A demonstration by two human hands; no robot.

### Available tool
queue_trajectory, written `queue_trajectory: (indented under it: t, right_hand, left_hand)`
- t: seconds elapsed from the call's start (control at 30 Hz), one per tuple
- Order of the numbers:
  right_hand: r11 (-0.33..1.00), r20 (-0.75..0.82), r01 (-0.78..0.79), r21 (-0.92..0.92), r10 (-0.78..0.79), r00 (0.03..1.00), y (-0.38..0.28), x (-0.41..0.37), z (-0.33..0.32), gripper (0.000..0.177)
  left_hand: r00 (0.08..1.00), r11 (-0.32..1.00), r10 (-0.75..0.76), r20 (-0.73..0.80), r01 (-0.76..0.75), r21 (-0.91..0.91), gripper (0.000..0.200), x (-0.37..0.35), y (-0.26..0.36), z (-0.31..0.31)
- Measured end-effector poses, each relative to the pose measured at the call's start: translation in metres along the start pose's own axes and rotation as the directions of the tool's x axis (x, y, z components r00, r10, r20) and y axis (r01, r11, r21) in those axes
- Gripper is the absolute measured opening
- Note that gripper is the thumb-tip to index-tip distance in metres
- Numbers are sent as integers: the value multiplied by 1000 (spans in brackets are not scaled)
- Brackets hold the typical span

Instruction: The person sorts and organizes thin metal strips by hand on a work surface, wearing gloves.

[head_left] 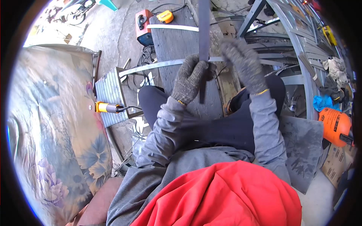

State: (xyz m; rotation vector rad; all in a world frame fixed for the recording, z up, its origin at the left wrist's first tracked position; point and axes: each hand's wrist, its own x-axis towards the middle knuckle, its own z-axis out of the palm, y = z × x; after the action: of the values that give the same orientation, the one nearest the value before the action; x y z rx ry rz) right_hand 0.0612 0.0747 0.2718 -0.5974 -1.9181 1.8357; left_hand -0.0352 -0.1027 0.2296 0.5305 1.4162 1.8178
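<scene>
My left hand (189, 78), in a grey knit glove, is closed around a dark flat metal bar (204, 34). The bar runs from the top edge of the head view down past my fingers, its lower end above the grey plank (175, 41). Behind that hand, a long pale metal strip (158, 64) crosses the plank sideways. To the right of the bar, apart from it, is my right hand (244, 66), also gloved. Its fingers are blurred by motion but look stretched out, and nothing shows in them.
A red welding machine (143, 28) and a yellow tool (165, 16) lie ahead. At left, a yellow power tool (107, 107) rests on a slatted metal stand (109, 90) beside a floral-covered surface (56, 132). Metal framing (298, 41) and an orange tank (335, 126) stand at right.
</scene>
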Motion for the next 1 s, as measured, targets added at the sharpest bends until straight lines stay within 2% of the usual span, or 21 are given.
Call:
queue_trajectory:
  t: [0.07,0.1,0.13,0.17,0.2,0.23,0.27,0.3,0.33,0.4,0.47,0.53,0.57,0.6,0.63,0.67,0.73,0.77,0.8,0.87,1.0]
  right_hand:
    - [999,91,-42,-12,43,995,10,-23,13,23]
    - [917,146,246,-313,-210,967,33,-35,9,26]
    - [673,273,502,-543,-424,863,51,-46,6,28]
    - [995,167,96,-40,-88,982,48,-62,13,31]
    - [796,269,-379,473,279,922,45,-79,20,35]
    - [789,289,-385,478,272,918,37,-87,19,35]
    - [856,386,-457,241,347,855,22,-92,13,36]
    - [876,451,-482,-12,435,779,13,-97,10,37]
    - [875,458,-484,2,430,778,11,-102,9,37]
    - [859,367,-509,61,455,811,8,-110,7,34]
    - [867,354,-497,44,452,819,-3,-110,3,34]
    - [880,335,-452,-147,474,815,-12,-111,0,32]
    - [879,339,-453,-150,476,811,-16,-112,-2,32]
    - [918,315,-323,-231,384,868,-19,-116,-2,31]
    - [934,302,-182,-307,277,912,-21,-118,-2,30]
    - [936,313,-177,-303,273,910,-17,-120,-1,30]
    - [935,281,89,-344,12,960,-9,-128,0,29]
    - [937,287,88,-337,13,958,-10,-131,3,29]
    - [935,265,69,-349,28,964,-13,-135,8,29]
    - [932,245,50,-358,42,969,-17,-138,13,29]
    - [927,241,6,-375,91,966,-16,-140,16,27]
  left_hand:
    - [998,986,-54,-19,50,-160,33,-11,14,12]
    - [998,985,-46,-39,39,-170,33,-14,15,13]
    - [997,975,-39,-69,23,-219,39,-16,16,12]
    - [995,965,-32,-99,5,-261,46,-19,18,10]
    - [992,967,-23,-122,-8,-255,46,-21,17,6]
    - [990,951,-15,-140,-29,-308,49,-23,14,3]
    - [988,933,-10,-154,-46,-356,53,-26,13,-1]
    - [984,945,-10,-178,-49,-322,53,-32,20,-1]
    - [983,950,-13,-182,-45,-308,53,-37,24,-4]
    - [978,960,-32,-208,-28,-279,54,-42,29,-9]
    - [971,955,-38,-235,-34,-295,53,-43,31,-18]
    - [942,924,-5,-336,-124,-363,50,-40,33,-33]
    - [934,880,73,-349,-225,-418,44,-35,30,-46]
    - [905,825,106,-412,-311,-471,36,-34,40,-50]
    - [902,763,70,-427,-324,-559,33,-32,38,-70]
    - [899,693,42,-435,-340,-636,30,-28,35,-93]
    - [953,421,151,-261,-301,-856,29,-30,36,-118]
    - [947,348,133,-291,-320,-881,33,-37,41,-117]
    - [945,352,130,-299,-326,-877,33,-41,45,-115]
    - [953,244,140,-270,-297,-923,35,-44,52,-110]
    - [944,243,187,-272,-313,-918,37,-46,56,-107]
